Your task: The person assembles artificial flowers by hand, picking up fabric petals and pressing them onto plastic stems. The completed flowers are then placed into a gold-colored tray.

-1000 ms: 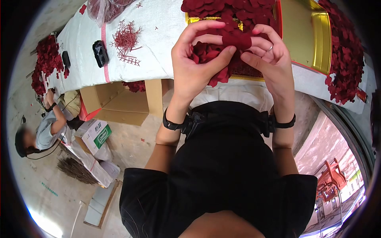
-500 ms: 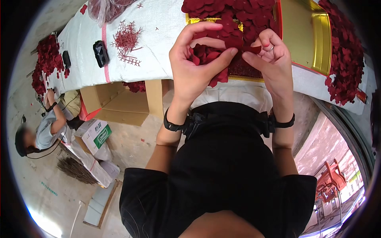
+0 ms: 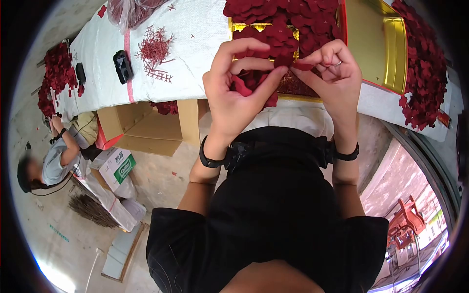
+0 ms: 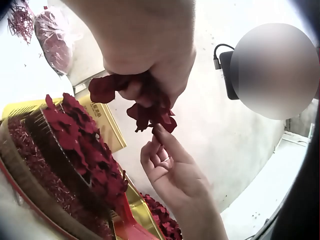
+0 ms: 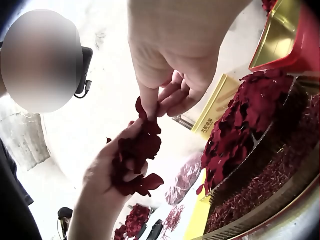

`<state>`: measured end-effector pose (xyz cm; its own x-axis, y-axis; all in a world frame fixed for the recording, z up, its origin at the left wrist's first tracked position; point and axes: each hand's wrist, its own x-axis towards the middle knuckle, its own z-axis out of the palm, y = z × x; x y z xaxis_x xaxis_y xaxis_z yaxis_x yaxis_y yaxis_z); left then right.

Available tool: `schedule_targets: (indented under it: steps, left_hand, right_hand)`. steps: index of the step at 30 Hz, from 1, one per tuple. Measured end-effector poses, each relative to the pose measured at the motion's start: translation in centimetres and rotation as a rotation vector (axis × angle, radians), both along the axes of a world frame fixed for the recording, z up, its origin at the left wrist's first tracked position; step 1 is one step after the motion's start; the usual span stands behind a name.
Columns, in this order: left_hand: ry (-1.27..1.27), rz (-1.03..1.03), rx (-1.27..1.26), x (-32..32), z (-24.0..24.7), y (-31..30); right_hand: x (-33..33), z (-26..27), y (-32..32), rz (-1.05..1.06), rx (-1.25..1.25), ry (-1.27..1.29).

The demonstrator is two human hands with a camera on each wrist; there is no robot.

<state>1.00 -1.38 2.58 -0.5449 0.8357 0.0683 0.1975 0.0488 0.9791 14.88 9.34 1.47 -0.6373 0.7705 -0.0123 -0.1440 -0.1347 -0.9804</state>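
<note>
My left hand (image 3: 239, 93) curls round a bunch of dark red fabric petals (image 5: 142, 150), with the bunch showing between thumb and fingers. Opposite it, my right hand (image 3: 339, 73) pinches one red petal (image 3: 304, 66) between thumb and forefinger, right at the left fingertips. Its other fingers are bent toward the palm. Both hands are over a gold-lined box (image 5: 250, 231). Loose red petals (image 3: 264, 10) fill the far part of that box, and thin red bits (image 5: 265, 175) lie in the near part, partly hidden by the hands in the head view.
A gold tray with a red edge (image 3: 375, 44) stands at the right, beside a large petal heap (image 3: 425, 73). Branched red pieces (image 3: 155, 46), a black object (image 3: 123, 66) and a plastic bag (image 3: 129, 14) lie leftward. Below is a cardboard box (image 3: 151, 129); another person (image 3: 57, 158) works far left.
Both hands have shifted slightly down and left. The right hand has drawn its fingers out of a petal, curled them in, and now pinches a petal at the left fingertips.
</note>
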Motion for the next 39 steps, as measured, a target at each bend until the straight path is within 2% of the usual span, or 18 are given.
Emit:
schedule_targets:
  steps: [2,8,11,13,16,17,18,20,23,25,28,31,37,39]
  left_hand:
    - [-0.076,0.045,-0.044,0.0,-0.4,-0.4]
    - [0.0,-0.049,0.12,-0.3,-1.4,-1.3]
    - [-0.164,-0.065,0.09,-0.7,-1.5,-1.8]
    - [-0.084,-0.074,0.187,-0.5,-1.8,-1.7]
    - [0.06,-0.122,0.302,-0.6,-1.2,-1.8]
    - [0.115,-0.144,0.337,-0.7,-0.9,-1.9]
    - [0.056,-0.047,0.431,0.0,-1.1,-1.7]
    - [0.27,-0.131,0.371,-1.0,-0.1,-1.8]
    - [0.459,-0.184,0.322,-1.3,1.3,-1.5]
    - [0.531,-0.265,0.388,-1.9,1.6,-1.4]
    - [0.54,-0.269,0.378,-2.0,1.8,-1.3]
    - [0.455,-0.203,0.434,-1.8,1.3,-1.1]
    - [0.392,-0.404,0.432,-3.1,0.8,-0.7]
    - [0.088,-0.327,0.471,-2.6,0.6,-0.8]
  right_hand:
    - [0.1,-0.1,-0.1,0.028,-0.007,-0.025]
    - [0.3,-0.7,-1.1,0.08,-0.072,-0.034]
    - [0.0,-1.2,-1.5,0.05,0.004,-0.009]
    - [-0.1,-1.3,-1.8,0.008,0.101,0.017]
    - [-0.1,-1.1,-1.5,-0.033,0.552,0.107]
    - [-0.2,-0.9,-1.4,-0.04,0.596,0.15]
    - [-0.3,-0.7,-1.4,-0.048,0.641,0.193]
    - [-0.5,-0.3,-1.3,-0.07,0.699,0.257]
    - [-0.8,0.6,-1.1,-0.092,0.744,0.259]
    - [-1.0,0.7,-1.0,-0.09,0.78,0.265]
    - [-1.1,0.5,-1.5,-0.117,0.767,0.273]
    - [-1.2,0.8,-2.0,-0.13,0.707,0.268]
    - [-1.2,0.7,-1.7,-0.051,0.685,0.269]
    - [-1.1,0.6,-1.6,0.011,0.617,0.272]
